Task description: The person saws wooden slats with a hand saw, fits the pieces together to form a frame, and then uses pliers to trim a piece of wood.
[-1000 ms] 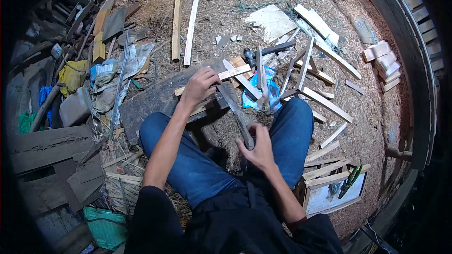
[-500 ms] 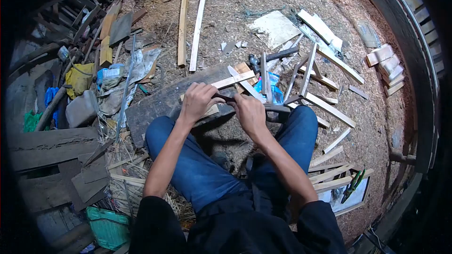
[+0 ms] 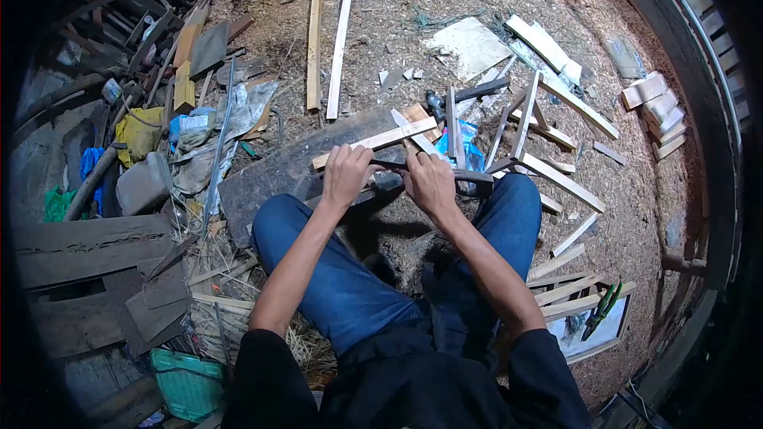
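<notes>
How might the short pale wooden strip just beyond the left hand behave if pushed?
The wooden strip looks flat-sided, so would probably slide, not roll. Being short and straight, it is likely stiff; its slimness suggests light weight.

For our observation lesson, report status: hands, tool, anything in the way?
Left hand, right hand: gripping dark tool. Held crosswise. Pale wood strip close beyond; contact unclear.

1. one left hand (image 3: 347, 175), one right hand (image 3: 430, 184) — so two total
2. just one dark tool (image 3: 475, 181)
3. one hammer (image 3: 477, 90)
4. two long wood strips (image 3: 342, 40) up top
5. one pair of green-handled pliers (image 3: 603, 310)
6. one yellow bag (image 3: 138, 136)
7. one green crate (image 3: 189, 384) — yep, single
</notes>
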Demonstrator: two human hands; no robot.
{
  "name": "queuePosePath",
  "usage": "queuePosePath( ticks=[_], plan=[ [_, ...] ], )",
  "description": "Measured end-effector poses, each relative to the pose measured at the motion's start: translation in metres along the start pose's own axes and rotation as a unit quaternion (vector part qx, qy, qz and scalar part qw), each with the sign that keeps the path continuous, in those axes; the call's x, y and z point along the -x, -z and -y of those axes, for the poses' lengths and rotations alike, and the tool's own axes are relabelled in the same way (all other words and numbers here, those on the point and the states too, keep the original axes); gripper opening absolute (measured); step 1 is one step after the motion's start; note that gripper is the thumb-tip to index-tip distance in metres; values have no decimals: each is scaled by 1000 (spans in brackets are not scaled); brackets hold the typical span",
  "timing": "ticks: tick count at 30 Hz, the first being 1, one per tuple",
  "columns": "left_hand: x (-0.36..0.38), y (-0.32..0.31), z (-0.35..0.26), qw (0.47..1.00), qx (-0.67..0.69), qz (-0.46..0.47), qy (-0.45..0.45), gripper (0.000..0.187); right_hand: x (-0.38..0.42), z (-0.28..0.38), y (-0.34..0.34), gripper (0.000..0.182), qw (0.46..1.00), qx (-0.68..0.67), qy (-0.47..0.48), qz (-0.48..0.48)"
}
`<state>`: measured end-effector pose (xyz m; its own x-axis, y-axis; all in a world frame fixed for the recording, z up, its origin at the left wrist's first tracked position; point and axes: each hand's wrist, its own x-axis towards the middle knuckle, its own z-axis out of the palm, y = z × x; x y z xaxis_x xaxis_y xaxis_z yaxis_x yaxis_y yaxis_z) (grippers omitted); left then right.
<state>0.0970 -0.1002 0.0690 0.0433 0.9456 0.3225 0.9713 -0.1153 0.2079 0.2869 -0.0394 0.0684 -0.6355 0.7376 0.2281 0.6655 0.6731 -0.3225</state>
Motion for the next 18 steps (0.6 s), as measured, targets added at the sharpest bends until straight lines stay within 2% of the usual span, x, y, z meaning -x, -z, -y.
queuePosePath(
  ticks=[2,5,7,8,10,15,18],
  plan=[
    [3,-10,-3,1000,-11,-7,5,28,1,0,-1,20,1000,11,3,-9],
    [8,-23,-5,999,-34,-10,15,29,4,-1,-13,18,999,36,-21,30],
    [11,-26,-4,999,-45,-4,24,30,4,2,-18,29,996,53,-40,51],
    [12,-28,-3,998,-48,-7,37,32,2,3,-22,29,997,53,-40,50],
    [13,-31,-1,997,-50,-9,51,33,-3,6,-25,16,997,39,-51,44],
    [15,-36,4,992,-94,-15,88,40,-12,11,-37,18,996,49,-65,38],
    [14,-38,6,990,-95,-23,100,36,-13,11,-40,19,995,50,-75,51]
  ],
)
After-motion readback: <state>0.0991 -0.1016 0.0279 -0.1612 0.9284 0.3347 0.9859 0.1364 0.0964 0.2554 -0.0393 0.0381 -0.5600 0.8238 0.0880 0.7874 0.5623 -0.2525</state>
